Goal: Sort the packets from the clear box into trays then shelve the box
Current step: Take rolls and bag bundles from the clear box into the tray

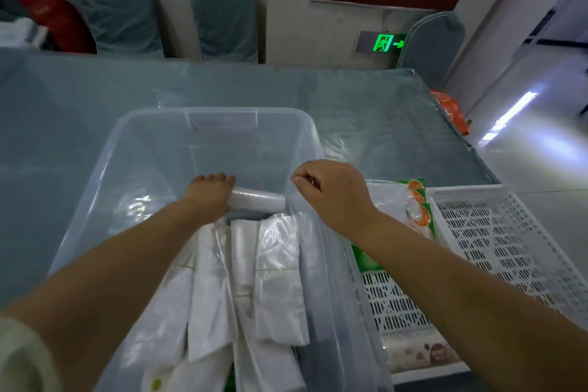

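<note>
Fingers [219, 180] of my left hand [208, 197] curl around one end of a rolled white packet [259, 200], holding it inside the clear box [219, 118]. Its long axis runs sideways, toward the box's right wall, where my right hand [334, 192] rests in a loose fist on the rim, holding nothing I can make out. More packets [276, 270] lie along the box's near side. Beyond that right wall sits the white tray [496, 232], so I judge the lift goes rightward, over the rim.

left hand [210, 197] around a packet [257, 199] inside the clear box [219, 116]
</note>
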`<act>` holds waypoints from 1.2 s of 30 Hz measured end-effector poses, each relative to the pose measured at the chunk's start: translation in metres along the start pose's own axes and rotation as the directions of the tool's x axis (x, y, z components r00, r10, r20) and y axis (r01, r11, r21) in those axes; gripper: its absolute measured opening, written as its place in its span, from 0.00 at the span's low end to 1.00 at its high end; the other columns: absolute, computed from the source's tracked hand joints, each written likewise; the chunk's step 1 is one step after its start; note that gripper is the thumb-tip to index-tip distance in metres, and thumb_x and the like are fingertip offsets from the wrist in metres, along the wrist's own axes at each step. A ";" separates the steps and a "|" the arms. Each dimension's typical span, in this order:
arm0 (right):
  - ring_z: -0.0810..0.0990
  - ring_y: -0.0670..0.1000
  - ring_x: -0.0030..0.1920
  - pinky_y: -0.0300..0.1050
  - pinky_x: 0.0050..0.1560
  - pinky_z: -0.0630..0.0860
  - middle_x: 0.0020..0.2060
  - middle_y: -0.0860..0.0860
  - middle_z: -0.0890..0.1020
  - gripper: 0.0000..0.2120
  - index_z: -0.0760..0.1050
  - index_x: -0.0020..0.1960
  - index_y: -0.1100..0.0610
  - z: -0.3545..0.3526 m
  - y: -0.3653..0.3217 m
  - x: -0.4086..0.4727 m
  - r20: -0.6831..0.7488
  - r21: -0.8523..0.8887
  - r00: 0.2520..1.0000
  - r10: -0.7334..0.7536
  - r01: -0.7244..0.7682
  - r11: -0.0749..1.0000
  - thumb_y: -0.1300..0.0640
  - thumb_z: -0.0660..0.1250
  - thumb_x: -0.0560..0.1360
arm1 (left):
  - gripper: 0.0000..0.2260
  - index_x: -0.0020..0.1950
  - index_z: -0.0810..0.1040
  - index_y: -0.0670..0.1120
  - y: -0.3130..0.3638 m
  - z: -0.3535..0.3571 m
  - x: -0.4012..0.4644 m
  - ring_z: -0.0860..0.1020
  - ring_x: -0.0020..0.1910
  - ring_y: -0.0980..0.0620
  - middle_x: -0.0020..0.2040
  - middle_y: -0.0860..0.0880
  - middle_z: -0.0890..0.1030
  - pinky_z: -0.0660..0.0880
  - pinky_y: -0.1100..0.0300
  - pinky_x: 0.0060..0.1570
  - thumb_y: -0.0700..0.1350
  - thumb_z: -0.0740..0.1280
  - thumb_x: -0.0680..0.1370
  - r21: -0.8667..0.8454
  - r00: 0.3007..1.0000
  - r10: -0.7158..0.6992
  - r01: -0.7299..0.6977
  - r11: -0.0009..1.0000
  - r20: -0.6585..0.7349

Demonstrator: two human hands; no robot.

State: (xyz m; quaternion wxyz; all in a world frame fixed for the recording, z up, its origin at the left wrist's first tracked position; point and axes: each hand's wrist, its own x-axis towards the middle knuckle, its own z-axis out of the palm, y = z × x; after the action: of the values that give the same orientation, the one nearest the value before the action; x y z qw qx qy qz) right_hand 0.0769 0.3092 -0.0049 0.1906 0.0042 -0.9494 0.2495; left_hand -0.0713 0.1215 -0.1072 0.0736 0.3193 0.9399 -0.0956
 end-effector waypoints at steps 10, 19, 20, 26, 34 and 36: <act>0.73 0.55 0.56 0.46 0.56 0.64 0.56 0.54 0.78 0.23 0.74 0.61 0.59 -0.021 -0.003 -0.007 -0.146 -0.154 0.958 -0.248 0.225 0.962 0.50 0.69 0.69 | 0.15 0.50 0.74 0.53 0.026 -0.131 -0.107 0.76 0.41 0.47 0.45 0.50 0.79 0.67 0.58 0.36 0.54 0.71 0.66 -0.303 0.949 -0.116 0.023 0.953 -0.293; 0.75 0.55 0.55 0.51 0.61 0.62 0.55 0.53 0.79 0.27 0.72 0.63 0.57 -0.087 0.034 -0.036 -0.079 -0.272 0.834 -0.547 0.510 0.816 0.43 0.67 0.69 | 0.23 0.55 0.77 0.52 0.130 -0.191 -0.157 0.74 0.43 0.53 0.47 0.52 0.81 0.66 0.60 0.40 0.58 0.71 0.63 -0.291 0.868 -0.043 -0.118 0.949 -0.494; 0.75 0.54 0.53 0.50 0.60 0.63 0.54 0.53 0.80 0.27 0.73 0.62 0.57 -0.091 0.047 -0.043 -0.057 -0.251 0.844 -0.533 0.504 0.826 0.44 0.68 0.68 | 0.23 0.57 0.77 0.52 0.141 -0.188 -0.153 0.75 0.46 0.52 0.50 0.51 0.81 0.66 0.59 0.42 0.58 0.71 0.64 -0.294 0.874 -0.024 -0.138 0.946 -0.485; 0.76 0.54 0.51 0.44 0.54 0.65 0.51 0.54 0.80 0.29 0.75 0.60 0.58 -0.090 0.144 -0.118 0.078 -0.038 0.979 -0.190 0.194 0.980 0.51 0.77 0.62 | 0.20 0.61 0.75 0.51 0.190 -0.159 -0.145 0.73 0.58 0.52 0.57 0.52 0.79 0.67 0.59 0.53 0.56 0.67 0.71 -0.299 0.895 0.053 -0.203 0.932 -0.444; 0.74 0.53 0.54 0.46 0.54 0.62 0.53 0.50 0.79 0.29 0.74 0.62 0.51 -0.057 0.227 -0.200 0.528 -0.224 0.849 -0.001 0.140 0.965 0.40 0.71 0.64 | 0.18 0.59 0.77 0.53 0.205 -0.134 -0.145 0.71 0.59 0.53 0.57 0.53 0.79 0.65 0.61 0.52 0.56 0.65 0.72 -0.373 0.930 0.003 -0.151 0.915 -0.368; 0.72 0.52 0.57 0.47 0.58 0.61 0.57 0.49 0.77 0.30 0.71 0.65 0.48 -0.049 0.237 -0.206 0.595 -0.241 0.804 0.000 0.178 0.954 0.37 0.68 0.66 | 0.17 0.59 0.77 0.53 0.204 -0.131 -0.146 0.70 0.59 0.53 0.57 0.54 0.79 0.65 0.61 0.52 0.55 0.65 0.72 -0.381 0.928 -0.015 -0.138 0.914 -0.373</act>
State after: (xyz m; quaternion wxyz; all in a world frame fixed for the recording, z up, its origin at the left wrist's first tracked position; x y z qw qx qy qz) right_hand 0.2614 0.5219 -0.1522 -0.1025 0.0988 -0.9860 0.0872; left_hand 0.1589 0.2239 0.0221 -0.0372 0.3397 0.9256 0.1629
